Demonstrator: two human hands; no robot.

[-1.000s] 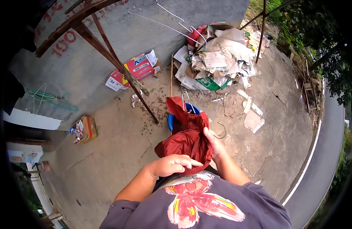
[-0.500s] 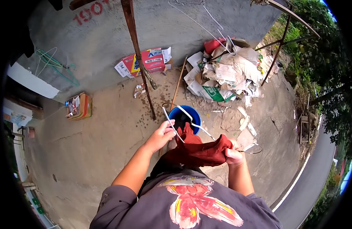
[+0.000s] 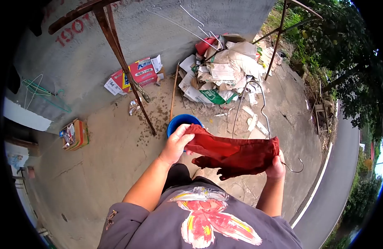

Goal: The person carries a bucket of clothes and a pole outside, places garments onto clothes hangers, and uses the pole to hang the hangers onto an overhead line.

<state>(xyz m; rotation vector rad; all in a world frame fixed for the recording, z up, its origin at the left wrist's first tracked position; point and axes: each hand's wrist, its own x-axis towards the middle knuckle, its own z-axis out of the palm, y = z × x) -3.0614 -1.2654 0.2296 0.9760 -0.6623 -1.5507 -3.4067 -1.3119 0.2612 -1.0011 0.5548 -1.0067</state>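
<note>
A dark red cloth is stretched sideways between my two hands, in front of my body. My left hand pinches its left end, fingers closed on the fabric. Its right end is in my right hand, with the fingers closed round it. A wire hanger stands up behind the cloth, and its hook sticks out to the right of my right hand; its middle is hidden by the cloth. The blue bucket is on the ground just beyond my left hand, partly covered by it.
Flattened cardboard is heaped by the wall. A red carton, a wooden stick and a slanting rusty pole are ahead. An open box sits at left. Hangers hang on the wall.
The red cloth was bunched up, then lowered near the hanger; now it is spread wide and raised. My left hand has taken hold of its left end. The hanger has swung to the right.
</note>
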